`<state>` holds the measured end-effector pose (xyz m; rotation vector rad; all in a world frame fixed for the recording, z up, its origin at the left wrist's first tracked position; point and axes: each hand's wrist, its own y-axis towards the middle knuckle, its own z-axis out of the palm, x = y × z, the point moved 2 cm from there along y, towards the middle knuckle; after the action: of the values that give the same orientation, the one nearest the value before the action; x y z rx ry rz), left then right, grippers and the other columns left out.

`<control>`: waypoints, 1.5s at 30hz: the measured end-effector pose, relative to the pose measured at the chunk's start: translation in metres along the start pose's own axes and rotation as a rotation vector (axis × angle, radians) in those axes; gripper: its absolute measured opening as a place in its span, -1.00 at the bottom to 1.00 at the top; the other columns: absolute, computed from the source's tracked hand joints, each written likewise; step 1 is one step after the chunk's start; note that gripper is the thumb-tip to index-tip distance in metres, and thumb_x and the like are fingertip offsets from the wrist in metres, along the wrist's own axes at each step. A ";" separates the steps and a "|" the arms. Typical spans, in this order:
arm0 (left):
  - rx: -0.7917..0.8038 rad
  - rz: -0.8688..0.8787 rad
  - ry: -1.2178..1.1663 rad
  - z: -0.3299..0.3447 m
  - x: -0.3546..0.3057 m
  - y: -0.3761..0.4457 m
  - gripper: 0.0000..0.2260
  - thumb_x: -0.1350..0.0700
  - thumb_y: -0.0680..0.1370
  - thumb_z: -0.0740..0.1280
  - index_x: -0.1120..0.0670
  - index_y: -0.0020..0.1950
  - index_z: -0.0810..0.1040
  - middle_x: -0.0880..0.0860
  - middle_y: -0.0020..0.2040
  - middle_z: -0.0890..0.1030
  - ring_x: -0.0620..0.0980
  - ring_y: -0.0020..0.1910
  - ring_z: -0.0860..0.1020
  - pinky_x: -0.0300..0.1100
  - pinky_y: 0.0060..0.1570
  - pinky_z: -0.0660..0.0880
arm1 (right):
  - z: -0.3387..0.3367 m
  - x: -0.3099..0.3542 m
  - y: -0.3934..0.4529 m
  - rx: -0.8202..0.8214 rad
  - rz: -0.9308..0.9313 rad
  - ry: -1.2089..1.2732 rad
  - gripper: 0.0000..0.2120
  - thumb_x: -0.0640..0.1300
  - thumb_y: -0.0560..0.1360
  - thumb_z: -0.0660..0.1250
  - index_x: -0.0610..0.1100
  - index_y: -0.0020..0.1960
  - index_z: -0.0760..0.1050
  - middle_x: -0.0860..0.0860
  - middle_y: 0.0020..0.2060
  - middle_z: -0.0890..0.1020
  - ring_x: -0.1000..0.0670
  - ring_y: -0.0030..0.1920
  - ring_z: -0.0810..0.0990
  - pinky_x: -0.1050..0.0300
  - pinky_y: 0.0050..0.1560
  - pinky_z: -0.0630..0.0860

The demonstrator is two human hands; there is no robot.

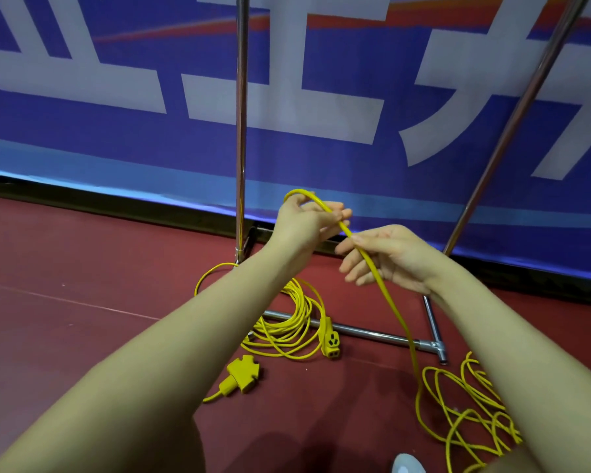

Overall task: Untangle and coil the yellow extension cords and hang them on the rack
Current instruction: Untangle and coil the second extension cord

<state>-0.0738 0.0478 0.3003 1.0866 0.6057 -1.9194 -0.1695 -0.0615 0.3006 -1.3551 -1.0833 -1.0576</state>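
I hold one yellow cord (382, 291) up between both hands so it hangs free of the floor and I can feed it into loops. My left hand (304, 221) curls round the top of the bend, acting as the anchor where the coil should build. My right hand (386, 256) pinches the strand lightly between thumb and fingers, loose enough, I judge, to let it slide. From there the cord drops to a tangled heap (471, 414) on the floor at near right. A second bundle (287, 329) with its socket end (331, 339) lies against the rack base (372, 332), a multi-way plug (241, 373) nearer. The rack uprights (241, 131) stand just behind, nothing visibly hung on them
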 end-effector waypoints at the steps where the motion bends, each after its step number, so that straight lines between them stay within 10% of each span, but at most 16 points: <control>1: -0.021 0.020 -0.022 -0.002 -0.003 0.001 -0.54 0.51 0.47 0.27 0.26 0.30 0.22 0.14 -0.15 0.56 -0.02 -0.27 0.64 -0.17 -0.19 0.62 | 0.000 0.001 0.000 0.008 0.008 -0.007 -0.74 -0.16 0.59 0.15 -0.31 -0.02 0.54 -0.16 -0.33 0.67 -0.05 -0.35 0.67 0.20 -0.36 0.58; 9: -0.295 0.091 -0.119 -0.049 -0.017 0.024 -0.38 0.51 0.51 0.18 0.18 0.49 0.05 0.16 -0.03 0.52 0.05 -0.17 0.59 -0.13 -0.13 0.57 | -0.004 -0.011 -0.008 0.072 0.137 -0.145 -0.77 -0.17 0.56 0.19 -0.29 -0.06 0.56 -0.15 -0.33 0.67 -0.04 -0.35 0.67 0.21 -0.34 0.57; 18: -0.088 -0.056 -0.209 -0.018 -0.007 0.007 -0.73 0.45 0.49 0.29 0.19 0.07 0.33 0.18 -0.09 0.55 0.01 -0.23 0.63 -0.17 -0.12 0.59 | -0.007 -0.011 -0.001 -0.106 0.025 -0.132 -0.79 -0.18 0.57 0.22 -0.27 -0.09 0.56 -0.09 -0.41 0.64 0.02 -0.48 0.59 0.28 -0.45 0.48; 33: -0.302 0.134 -0.257 -0.052 -0.029 0.016 -0.43 0.51 0.53 0.16 0.21 0.46 0.06 0.29 0.16 0.46 0.17 0.00 0.58 -0.04 0.07 0.53 | -0.010 -0.018 -0.005 -0.038 0.163 -0.191 -0.71 -0.12 0.59 0.18 -0.27 -0.15 0.56 -0.09 -0.43 0.61 0.01 -0.48 0.56 0.25 -0.39 0.47; 45: -0.113 0.022 -0.216 -0.018 -0.011 -0.002 -0.51 0.50 0.52 0.19 0.11 0.31 0.12 0.22 -0.05 0.55 0.07 -0.17 0.63 -0.11 -0.12 0.60 | 0.010 -0.008 0.008 -0.055 -0.031 -0.093 -0.72 -0.12 0.60 0.16 -0.26 -0.11 0.56 -0.08 -0.44 0.60 0.04 -0.53 0.52 0.29 -0.50 0.40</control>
<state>-0.0643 0.0671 0.3005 0.7994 0.5705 -1.9277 -0.1626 -0.0524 0.2908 -1.4475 -1.1541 -1.0621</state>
